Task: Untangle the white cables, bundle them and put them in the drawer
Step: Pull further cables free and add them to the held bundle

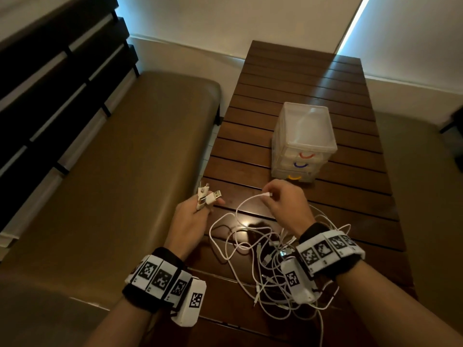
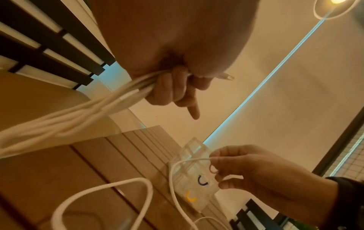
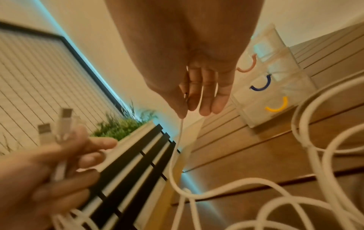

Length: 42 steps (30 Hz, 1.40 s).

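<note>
A tangle of white cables (image 1: 265,249) lies on the dark slatted table (image 1: 288,78) between my wrists. My left hand (image 1: 198,214) grips several cable ends, their plugs (image 1: 210,195) sticking up past the fingers; the cords (image 2: 82,115) trail from its fist in the left wrist view. My right hand (image 1: 283,199) pinches one cable end (image 1: 267,194) between thumb and fingers, and its cord (image 3: 178,149) hangs down into the tangle. The clear three-drawer box (image 1: 304,139) stands just beyond my right hand, drawers closed, with red, blue and yellow handles.
A brown padded bench (image 1: 112,171) runs along the table's left side, with a dark slatted backrest (image 1: 50,83) behind it. White walls (image 1: 225,21) close off the far end. Bare table slats (image 1: 300,71) stretch beyond the drawer box.
</note>
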Tool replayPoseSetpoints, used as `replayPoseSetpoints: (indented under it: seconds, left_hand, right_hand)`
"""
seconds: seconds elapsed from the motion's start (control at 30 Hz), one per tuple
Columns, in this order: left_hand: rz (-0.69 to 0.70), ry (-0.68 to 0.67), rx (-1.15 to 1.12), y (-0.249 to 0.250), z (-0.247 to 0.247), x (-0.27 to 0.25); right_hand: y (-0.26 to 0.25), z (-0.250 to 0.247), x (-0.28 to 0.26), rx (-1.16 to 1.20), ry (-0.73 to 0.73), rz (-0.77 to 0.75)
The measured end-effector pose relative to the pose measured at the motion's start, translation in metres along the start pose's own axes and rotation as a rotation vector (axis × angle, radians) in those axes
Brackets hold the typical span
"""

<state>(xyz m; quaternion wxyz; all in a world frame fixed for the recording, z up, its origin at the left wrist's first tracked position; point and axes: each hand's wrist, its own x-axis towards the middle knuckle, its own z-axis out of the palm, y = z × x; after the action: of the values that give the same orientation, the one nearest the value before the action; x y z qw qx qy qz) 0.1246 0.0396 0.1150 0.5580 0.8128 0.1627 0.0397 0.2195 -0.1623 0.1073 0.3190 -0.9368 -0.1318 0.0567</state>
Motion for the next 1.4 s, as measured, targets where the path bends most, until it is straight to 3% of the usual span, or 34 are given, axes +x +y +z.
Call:
replayPoseSetpoints:
  seconds: [0.17,0.37,0.57,0.67,0.77,0.93,1.03,1.1,1.2,1.3,1.37,1.4]
  left_hand:
    - [0.121,0.037,-0.052,0.011,0.015,0.000]
    - [0.253,-0.102,-0.206,0.044,0.030,-0.007]
    - [0.180,-0.221,-0.207,0.036,0.037,-0.005]
    - [0.238,-0.286,-0.054,0.027,0.043,-0.005]
    - [0.285,-0.309,0.088,0.021,0.047,-0.001]
    - [0.309,-0.411,0.159,0.015,0.048,-0.002]
    - [0.269,-0.477,0.179,0.011,0.045,-0.001]
    - [0.206,-0.451,0.129,0.015,0.045,-0.001]
    - [0.061,-0.355,-0.140,0.035,0.040,-0.011]
    - [0.007,-0.283,-0.359,0.046,0.033,-0.018]
    - [0.033,-0.315,-0.441,0.045,0.030,-0.018]
    - [0.056,-0.338,-0.464,0.045,0.029,-0.018]
  right_hand:
    - [-0.028,-0.036,-0.022,0.259,0.114,-0.085]
    - [-0.049,-0.052,-0.037,0.477,-0.073,-0.174]
    - [-0.040,-0.053,-0.045,0.725,-0.142,-0.066]
    - [-0.039,-0.046,-0.051,0.661,-0.178,-0.080]
    - [-0.040,-0.040,-0.058,0.514,-0.112,-0.109]
    - [-0.039,-0.039,-0.065,0.530,-0.102,-0.108]
    - [-0.041,-0.039,-0.065,0.585,-0.105,-0.110]
    - [-0.042,-0.033,-0.066,0.683,-0.064,-0.080]
    - [-0.038,-0.020,-0.069,0.742,0.000,-0.020]
    - [-0.029,-0.010,-0.069,0.778,-0.222,0.003]
    - [-0.023,0.000,-0.068,0.580,-0.435,-0.083]
    - [-0.022,0.007,-0.069,0.421,-0.467,-0.139]
